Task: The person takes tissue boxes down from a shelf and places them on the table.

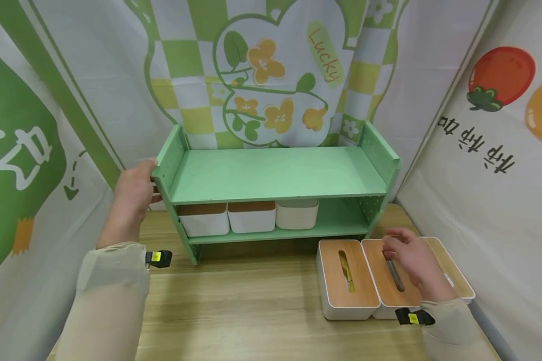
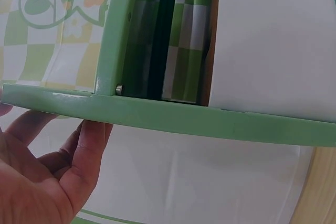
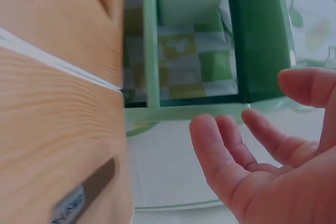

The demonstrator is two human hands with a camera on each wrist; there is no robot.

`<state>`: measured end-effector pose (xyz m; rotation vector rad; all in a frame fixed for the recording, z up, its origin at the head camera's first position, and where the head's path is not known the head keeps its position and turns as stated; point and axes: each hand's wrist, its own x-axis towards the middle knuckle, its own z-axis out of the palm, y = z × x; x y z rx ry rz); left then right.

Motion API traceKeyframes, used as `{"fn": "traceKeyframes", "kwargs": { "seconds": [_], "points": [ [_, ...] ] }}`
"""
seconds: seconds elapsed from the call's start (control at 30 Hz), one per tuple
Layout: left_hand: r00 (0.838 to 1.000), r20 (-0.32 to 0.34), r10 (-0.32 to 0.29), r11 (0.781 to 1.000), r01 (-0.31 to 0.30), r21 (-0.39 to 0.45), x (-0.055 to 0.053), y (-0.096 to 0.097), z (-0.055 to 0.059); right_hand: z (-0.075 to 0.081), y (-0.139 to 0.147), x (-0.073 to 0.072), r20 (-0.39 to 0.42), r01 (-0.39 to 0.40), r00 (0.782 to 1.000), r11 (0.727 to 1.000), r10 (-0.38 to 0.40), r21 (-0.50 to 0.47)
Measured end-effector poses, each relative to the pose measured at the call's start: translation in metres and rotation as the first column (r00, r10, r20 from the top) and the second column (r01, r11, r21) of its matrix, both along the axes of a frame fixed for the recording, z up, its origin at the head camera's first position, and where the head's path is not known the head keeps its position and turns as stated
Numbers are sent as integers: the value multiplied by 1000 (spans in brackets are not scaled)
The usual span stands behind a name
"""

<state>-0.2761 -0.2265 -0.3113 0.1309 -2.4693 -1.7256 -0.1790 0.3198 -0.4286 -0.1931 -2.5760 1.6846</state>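
Observation:
A green two-tier shelf (image 1: 271, 173) stands against the back curtain. My left hand (image 1: 134, 193) grips the upper part of its left side panel (image 2: 173, 116), with the fingers bent against the panel's outer face. My right hand (image 1: 411, 258) hovers over white boxes with wood lids at the right, its fingers loosely bent and nothing between them. Below it lies the middle tissue box (image 1: 374, 265), with a dark slot in its lid. A left tissue box (image 1: 334, 273) shows something yellow in its slot. The rightmost box (image 1: 451, 265) is partly hidden by my hand.
On the lower tier stand two white bins with brown tops, a left bin (image 1: 203, 220) and a middle bin (image 1: 252, 218), beside a cream bin (image 1: 296, 214). The shelf and boxes rest on a wooden table (image 1: 244, 306). Printed curtains (image 1: 460, 165) hang on both sides.

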Motion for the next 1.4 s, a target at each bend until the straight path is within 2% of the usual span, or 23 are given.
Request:
{"fn": "traceKeyframes", "kwargs": {
  "seconds": [0.13,0.37,0.6,0.7,0.8,0.9,0.97,1.03,1.2,1.4],
  "points": [
    [1000,-7,2,1000,-2,-6,0,0,0,7,12,-12,-27,-24,999,989,20,-145],
    [1000,-5,-5,1000,4,-7,0,0,0,27,13,-25,-40,-43,999,975,35,-216],
    [1000,3,-4,1000,4,-12,1,1,1,60,11,-44,-108,-40,994,937,3,-348],
    [1000,4,0,1000,0,-8,1,2,1,76,8,-53,-122,-22,992,932,-24,-361],
    [1000,5,3,1000,-3,-7,1,2,1,92,4,-61,-101,4,994,955,-36,-297],
    [1000,6,5,1000,-5,-10,2,2,2,110,1,-70,-83,14,996,985,-29,-173],
    [1000,7,7,1000,-7,-11,2,1,2,121,-1,-76,-70,11,997,994,-18,-105],
    [1000,11,9,1000,-9,-8,2,1,1,131,-1,-82,-50,-5,999,998,2,-59],
    [1000,21,7,1000,-7,-7,3,1,1,149,3,-92,62,-59,996,998,57,36],
    [1000,11,13,1000,-13,-16,2,1,1,160,9,-101,173,-164,973,985,153,52]
  ]
}}
